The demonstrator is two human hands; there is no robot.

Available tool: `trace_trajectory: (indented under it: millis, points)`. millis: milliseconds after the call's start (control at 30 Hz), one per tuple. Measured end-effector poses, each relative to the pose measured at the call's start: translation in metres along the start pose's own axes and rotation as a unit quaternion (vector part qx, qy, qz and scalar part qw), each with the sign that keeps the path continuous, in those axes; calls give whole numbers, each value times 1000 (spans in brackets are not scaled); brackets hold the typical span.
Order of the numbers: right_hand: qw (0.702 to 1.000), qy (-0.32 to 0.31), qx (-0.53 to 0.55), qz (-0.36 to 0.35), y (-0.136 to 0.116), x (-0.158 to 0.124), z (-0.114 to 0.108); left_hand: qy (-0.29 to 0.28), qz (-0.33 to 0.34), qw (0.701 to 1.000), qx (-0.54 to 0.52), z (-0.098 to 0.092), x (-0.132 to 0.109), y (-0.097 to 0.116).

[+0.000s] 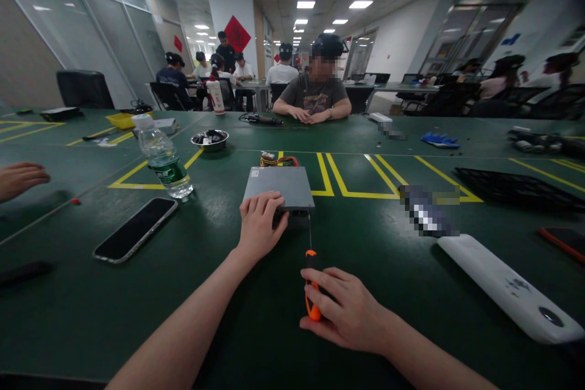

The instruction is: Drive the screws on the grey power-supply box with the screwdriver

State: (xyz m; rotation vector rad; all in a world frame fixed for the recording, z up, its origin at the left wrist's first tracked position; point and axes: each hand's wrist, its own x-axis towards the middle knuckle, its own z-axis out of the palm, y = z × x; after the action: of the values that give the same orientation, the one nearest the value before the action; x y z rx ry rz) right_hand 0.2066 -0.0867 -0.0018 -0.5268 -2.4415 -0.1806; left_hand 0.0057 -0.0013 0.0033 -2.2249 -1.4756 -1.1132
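Observation:
A grey metal computer power supply (pixel 280 184) lies flat on the green table, its bundle of coloured cables (pixel 286 161) sticking out at the far side. My left hand (pixel 261 222) grips its near left part, fingers over the top and thumb at the near face. Between the thumb and fingers of my right hand (pixel 345 304) is a screwdriver (pixel 311 286) with an orange and black handle. Its thin shaft points away from me, and the tip meets the near right corner of the power supply. The screw itself is too small to make out.
Left of the power supply are a water bottle (pixel 165 161), a phone (pixel 137 228) and a metal bowl (pixel 209 140) of small parts. Another person's hand (pixel 21 180) rests at the left edge. A white handheld device (pixel 507 286) lies right. A person (pixel 315 88) sits opposite.

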Motion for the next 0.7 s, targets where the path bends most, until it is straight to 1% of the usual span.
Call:
trace_trajectory:
  millis: [67, 133, 200, 333, 400, 567, 633, 700]
  points:
    - [1000, 11, 13, 7, 1, -1, 0, 0, 0, 1000, -1, 0, 0, 0]
    - [999, 9, 27, 21, 1, -2, -1, 1, 0, 1000, -1, 0, 0, 0]
    - [999, -9, 33, 27, 1, -2, -3, 2, -1, 1000, -1, 1, 0, 0]
    - [999, -47, 0, 3, 0, -1, -5, 1, -2, 1000, 0, 1, 0, 0]
    - [999, -37, -16, -1, 0, -1, -5, 2, -1, 1000, -1, 1, 0, 0]
    - [1000, 28, -5, -2, 1, -4, -1, 3, 0, 1000, -2, 1, 0, 0]
    - [999, 30, 10, 11, 1, -4, -1, 1, 0, 1000, -3, 0, 0, 1]
    - [999, 13, 24, 24, 1, -4, -2, 0, 0, 1000, -3, 0, 0, 1]
